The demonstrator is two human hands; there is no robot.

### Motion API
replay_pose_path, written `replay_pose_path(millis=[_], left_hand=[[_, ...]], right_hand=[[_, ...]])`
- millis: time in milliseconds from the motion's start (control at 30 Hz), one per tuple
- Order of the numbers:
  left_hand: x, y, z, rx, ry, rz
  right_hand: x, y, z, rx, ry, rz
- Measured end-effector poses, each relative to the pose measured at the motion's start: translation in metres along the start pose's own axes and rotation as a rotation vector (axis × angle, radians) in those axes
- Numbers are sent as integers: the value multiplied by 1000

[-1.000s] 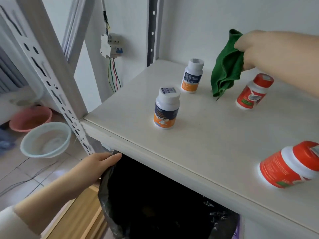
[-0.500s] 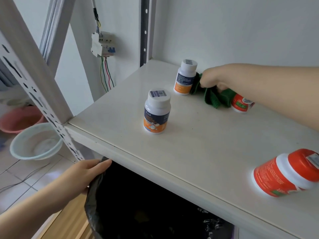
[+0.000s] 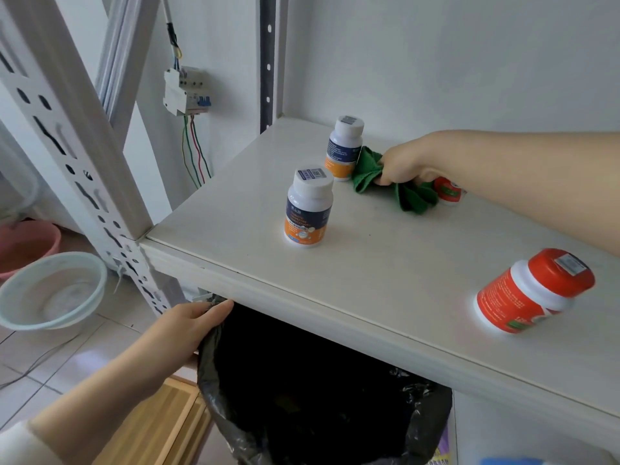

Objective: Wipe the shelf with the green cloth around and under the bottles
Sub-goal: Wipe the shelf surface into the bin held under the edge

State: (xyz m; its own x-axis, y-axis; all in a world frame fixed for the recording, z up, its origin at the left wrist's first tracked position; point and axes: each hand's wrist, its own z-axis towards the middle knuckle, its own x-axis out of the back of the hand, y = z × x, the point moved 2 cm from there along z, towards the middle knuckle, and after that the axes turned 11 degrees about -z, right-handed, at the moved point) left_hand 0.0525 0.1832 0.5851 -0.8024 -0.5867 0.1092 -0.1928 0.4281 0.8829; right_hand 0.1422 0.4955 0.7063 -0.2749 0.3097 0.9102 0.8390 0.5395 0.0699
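My right hand [image 3: 407, 164] grips the bunched green cloth [image 3: 407, 193] and holds it down on the white shelf [image 3: 385, 263], at the back. The cloth touches a white-capped bottle with a blue and orange label [image 3: 344, 147] on its left. A red bottle [image 3: 448, 191] stands just behind my wrist, mostly hidden. A second blue and orange bottle [image 3: 308, 208] stands nearer the front left. A larger red-capped bottle [image 3: 533, 292] stands at the front right. My left hand [image 3: 188, 325] rests with straight fingers on the rim of a black bin bag [image 3: 318, 391] below the shelf.
A perforated white upright [image 3: 77, 156] rises at the shelf's left corner. A breaker box with coloured wires [image 3: 186, 90] hangs on the wall behind. On the tiled floor sit a pale basin [image 3: 50, 290] and a pink basin [image 3: 30, 243]. A wooden board [image 3: 157, 427] lies beside the bag.
My right hand has brought the cloth down from the air onto the shelf and slid it left up to the back bottle. The left hand stays on the bag rim.
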Motion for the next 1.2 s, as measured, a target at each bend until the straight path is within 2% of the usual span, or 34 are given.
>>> replay_pose_path(millis=[600,1200], left_hand=[[-5,-9,4,-60,-28,-10],[-16,-13,-10,-84,-68,-62]], right_hand=[[-14,-20,-54,19,-69,4],[-67,-35,-159,49,60,-8]])
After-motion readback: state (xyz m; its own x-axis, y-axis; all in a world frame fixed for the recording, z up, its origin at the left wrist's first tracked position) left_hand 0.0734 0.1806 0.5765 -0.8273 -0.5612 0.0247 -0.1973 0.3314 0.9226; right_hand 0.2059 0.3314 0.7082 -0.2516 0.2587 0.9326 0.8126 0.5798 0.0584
